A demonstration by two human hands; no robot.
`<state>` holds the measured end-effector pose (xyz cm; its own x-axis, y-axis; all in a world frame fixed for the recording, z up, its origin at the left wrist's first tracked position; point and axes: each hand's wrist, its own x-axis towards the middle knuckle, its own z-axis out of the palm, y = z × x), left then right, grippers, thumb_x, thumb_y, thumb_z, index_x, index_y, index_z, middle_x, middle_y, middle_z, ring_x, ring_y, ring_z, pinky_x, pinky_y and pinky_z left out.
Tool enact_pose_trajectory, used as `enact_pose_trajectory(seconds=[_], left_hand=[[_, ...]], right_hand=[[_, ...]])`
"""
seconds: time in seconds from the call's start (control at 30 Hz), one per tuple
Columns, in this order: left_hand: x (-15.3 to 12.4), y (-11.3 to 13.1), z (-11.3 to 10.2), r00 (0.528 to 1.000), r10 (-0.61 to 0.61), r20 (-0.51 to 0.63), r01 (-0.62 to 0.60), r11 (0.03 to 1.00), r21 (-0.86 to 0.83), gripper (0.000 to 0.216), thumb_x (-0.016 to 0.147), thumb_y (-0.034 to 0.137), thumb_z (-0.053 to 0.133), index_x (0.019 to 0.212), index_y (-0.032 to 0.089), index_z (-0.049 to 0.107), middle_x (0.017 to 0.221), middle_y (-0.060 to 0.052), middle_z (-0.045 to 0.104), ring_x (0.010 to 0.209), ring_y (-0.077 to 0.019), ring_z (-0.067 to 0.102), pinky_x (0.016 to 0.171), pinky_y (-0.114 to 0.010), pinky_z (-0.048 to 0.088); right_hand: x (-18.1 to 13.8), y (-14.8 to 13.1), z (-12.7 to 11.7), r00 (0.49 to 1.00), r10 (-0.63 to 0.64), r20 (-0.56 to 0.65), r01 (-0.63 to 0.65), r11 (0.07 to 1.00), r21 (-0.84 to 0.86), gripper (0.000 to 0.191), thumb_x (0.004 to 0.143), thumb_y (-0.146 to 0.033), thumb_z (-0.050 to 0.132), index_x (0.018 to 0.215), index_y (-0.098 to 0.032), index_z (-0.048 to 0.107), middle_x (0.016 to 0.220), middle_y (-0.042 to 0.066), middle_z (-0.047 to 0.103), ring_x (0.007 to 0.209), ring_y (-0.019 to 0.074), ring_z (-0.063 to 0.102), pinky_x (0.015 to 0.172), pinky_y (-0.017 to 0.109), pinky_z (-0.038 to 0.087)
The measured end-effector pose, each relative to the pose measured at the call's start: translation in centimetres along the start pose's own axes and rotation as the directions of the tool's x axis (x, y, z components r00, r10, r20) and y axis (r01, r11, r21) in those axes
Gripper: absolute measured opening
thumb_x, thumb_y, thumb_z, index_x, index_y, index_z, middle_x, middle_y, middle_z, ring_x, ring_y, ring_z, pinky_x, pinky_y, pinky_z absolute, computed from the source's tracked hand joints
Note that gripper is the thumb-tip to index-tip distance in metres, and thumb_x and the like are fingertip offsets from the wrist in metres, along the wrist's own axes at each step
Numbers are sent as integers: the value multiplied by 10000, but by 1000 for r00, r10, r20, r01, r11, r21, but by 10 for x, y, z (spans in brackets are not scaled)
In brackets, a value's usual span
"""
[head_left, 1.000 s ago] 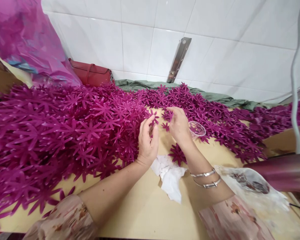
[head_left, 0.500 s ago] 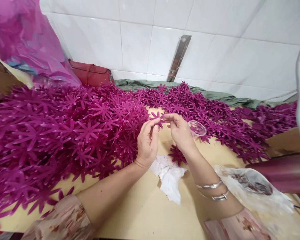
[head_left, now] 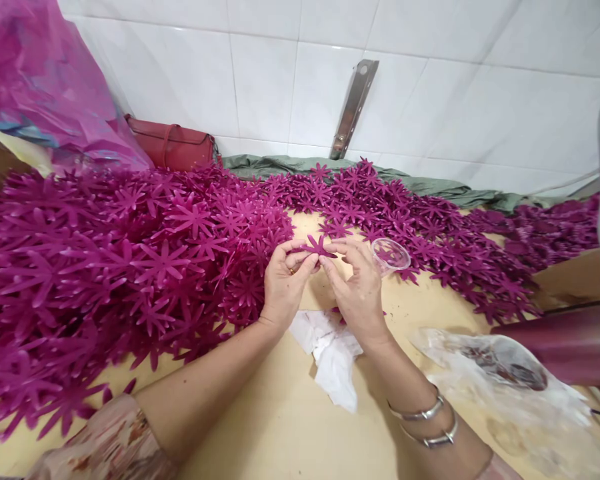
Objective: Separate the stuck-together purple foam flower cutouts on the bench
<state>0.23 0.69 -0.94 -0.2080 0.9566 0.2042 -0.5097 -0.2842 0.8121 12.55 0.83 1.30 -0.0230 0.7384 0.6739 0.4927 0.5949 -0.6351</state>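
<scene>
A magenta flower-shaped piece (head_left: pixel 319 247) with narrow petals is held up between both hands above the table. My left hand (head_left: pixel 287 283) pinches its left side between thumb and fingers. On the other side, my right hand (head_left: pixel 357 287) grips its petals, thumb tip close to the left thumb. Just right of my right hand stands a small clear plastic cup (head_left: pixel 390 255). Under the right hand, a flower piece is mostly hidden beside a crumpled white tissue (head_left: pixel 336 367). A large heap of similar magenta flower pieces (head_left: pixel 155 260) lies left of my left hand.
More flower pieces (head_left: pixel 410 220) spread along the back and right of the pale table (head_left: pixel 280 427). A clear plastic bag (head_left: pixel 505 380) and a shiny magenta cylinder (head_left: pixel 565 343) are at right. Against the tiled wall sit a red purse (head_left: pixel 173 143) and green cloth (head_left: pixel 275 165).
My hands have come together around the flower piece, thumbs now pressed to it and petals facing up. The right hand has turned and lowered, covering more of the piece on the table.
</scene>
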Motion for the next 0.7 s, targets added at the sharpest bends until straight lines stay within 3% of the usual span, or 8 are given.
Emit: enact_pose_trajectory(seconds=[0.13,0.33,0.53,0.7], left_hand=[[-1,2,1,999,-43,23,44,999,-15,366,740,339,892,953,174,644,813,4,786,728,-106,722,792,-251,584],[-4,3,3,991,-73,108,71,997,20,369,729,317,900,1002,177,694,867,-12,797,758,-120,726,781,-260,587],[-3,1,2,997,-56,57,56,998,1,319,760,359,882,922,173,680,809,15,774,721,-90,701,786,-233,577],[-4,1,2,984,-100,148,96,995,28,376,749,370,891,1016,187,699,946,-18,789,837,-132,733,835,-287,605]], right_hand=[[-1,4,-3,994,106,30,-109,986,129,77,952,-295,663,988,-245,709,1064,61,698,1065,233,659,953,427,537],[0,3,-9,974,221,56,-228,937,264,127,975,-334,626,921,-222,652,916,27,669,861,182,658,828,352,556],[-1,3,-8,992,110,67,-121,973,195,98,952,-311,664,1017,-237,661,1104,68,694,1070,224,666,958,411,543],[1,5,-12,999,38,13,-38,998,44,84,976,-264,608,913,-230,651,1047,73,712,1035,230,678,981,430,519]])
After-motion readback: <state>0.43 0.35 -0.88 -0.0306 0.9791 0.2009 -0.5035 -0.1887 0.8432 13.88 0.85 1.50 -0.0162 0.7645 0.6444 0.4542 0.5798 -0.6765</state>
